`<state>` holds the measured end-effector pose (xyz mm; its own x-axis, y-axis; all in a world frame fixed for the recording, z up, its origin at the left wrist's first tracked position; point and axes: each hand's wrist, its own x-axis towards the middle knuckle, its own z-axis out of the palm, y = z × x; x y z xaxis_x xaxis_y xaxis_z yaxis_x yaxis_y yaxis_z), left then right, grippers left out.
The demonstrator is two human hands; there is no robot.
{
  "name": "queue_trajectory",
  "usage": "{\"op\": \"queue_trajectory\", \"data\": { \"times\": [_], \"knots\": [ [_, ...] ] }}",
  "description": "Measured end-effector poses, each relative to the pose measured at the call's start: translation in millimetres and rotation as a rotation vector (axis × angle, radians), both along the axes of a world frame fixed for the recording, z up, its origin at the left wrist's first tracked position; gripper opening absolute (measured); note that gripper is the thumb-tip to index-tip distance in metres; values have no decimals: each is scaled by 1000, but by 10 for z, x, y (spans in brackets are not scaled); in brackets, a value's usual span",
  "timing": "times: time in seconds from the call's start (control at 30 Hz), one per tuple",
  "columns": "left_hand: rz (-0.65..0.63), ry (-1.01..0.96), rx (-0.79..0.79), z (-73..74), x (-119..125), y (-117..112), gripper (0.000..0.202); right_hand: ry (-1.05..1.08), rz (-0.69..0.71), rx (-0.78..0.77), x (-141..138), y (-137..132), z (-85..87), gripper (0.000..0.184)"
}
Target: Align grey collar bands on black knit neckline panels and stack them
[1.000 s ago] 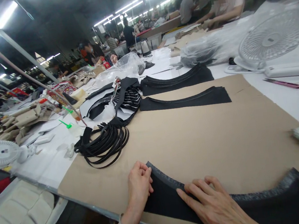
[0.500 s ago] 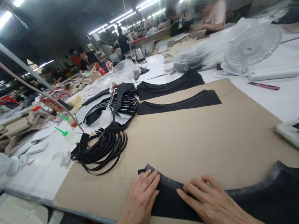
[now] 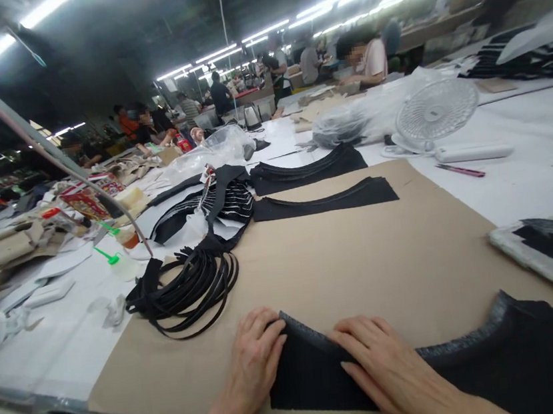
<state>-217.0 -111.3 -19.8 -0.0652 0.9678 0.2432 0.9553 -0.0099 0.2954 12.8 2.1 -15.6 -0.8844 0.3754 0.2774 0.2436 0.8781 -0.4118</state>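
Note:
A black curved fabric piece [image 3: 322, 379] lies along the near edge of the table, a shiny grey strip running along its concave upper edge. At its left corner my left hand [image 3: 258, 353] is closed on the material, fingers bent and thumb close to them. My right hand [image 3: 383, 362] grips the curved edge further right, its fingers along the strip and the thumb lower on the cloth. Another black piece with the same kind of strip [image 3: 520, 345] spreads to the right, partly hidden behind my right forearm.
Brown paper [image 3: 323, 261] covers the tabletop. Beyond are a coil of black straps [image 3: 191, 291], more curved black pieces [image 3: 326, 199], a striped black item [image 3: 230, 199], a green-tipped bottle [image 3: 120, 265], a fan [image 3: 436, 110], a pink cutter [image 3: 461, 171] and a white-edged board [image 3: 540, 262]. Several people work farther back.
My left hand has curled more closely round the left corner. The right-hand fingers have straightened and drawn together along the curved edge. The camera view has shifted slightly.

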Motion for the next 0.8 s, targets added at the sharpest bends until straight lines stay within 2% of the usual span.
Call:
{"op": "queue_trajectory", "data": {
  "times": [0.07, 0.17, 0.27, 0.43, 0.63, 0.8],
  "knots": [
    [-17, -70, -43, 55, -23, 104, 33, -48, -96, -54, -162, -50, 33, 34],
    [-95, -115, -197, 154, -62, 272, 47, -146, -226, -66, -398, -126, 27, 31],
    [-156, -117, -300, 247, -93, 411, 39, -247, -284, -106, -565, -166, 73, 25],
    [-213, -129, -363, 324, -136, 539, 23, -330, -322, -246, -674, -138, 161, 18],
    [-259, -183, -380, 305, -164, 555, 14, -270, -320, -322, -680, -75, 61, 9],
    [-293, -199, -371, 291, -158, 539, 15, -184, -270, -338, -665, -94, -5, 15]
  ]
}}
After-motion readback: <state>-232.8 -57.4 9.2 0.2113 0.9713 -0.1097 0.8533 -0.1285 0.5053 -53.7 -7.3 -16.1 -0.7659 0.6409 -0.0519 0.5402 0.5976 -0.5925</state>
